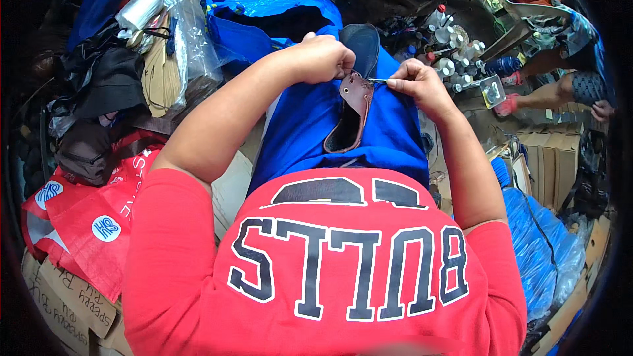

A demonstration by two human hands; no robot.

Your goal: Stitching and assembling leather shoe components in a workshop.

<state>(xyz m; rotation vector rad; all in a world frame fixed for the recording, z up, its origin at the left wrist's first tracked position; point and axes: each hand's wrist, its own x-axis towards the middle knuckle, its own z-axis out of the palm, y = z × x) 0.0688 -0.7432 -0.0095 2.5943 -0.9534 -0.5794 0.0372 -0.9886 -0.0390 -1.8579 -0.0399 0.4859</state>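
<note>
A brown leather shoe (357,95) with eyelets rests between my thighs on blue trousers (290,131). Its heel opening faces me, and a dark, rounded part (362,40) shows at its far end. My left hand (325,59) is closed at the left of the shoe, knuckles up; its fingertips are curled against the shoe and whatever they grip is hidden. From the right, my right hand (417,87) pinches a thin metal tool (377,80), whose tip meets the leather near the eyelets. Its exact kind is too small to tell.
A blue bag (270,3) gapes open beyond my left hand. Several bottles (455,52) stand at the far right, near another person's leg (550,95) and hand (601,110). Red bags (92,217) and cardboard (72,303) lie left; blue plastic (537,244) lies right.
</note>
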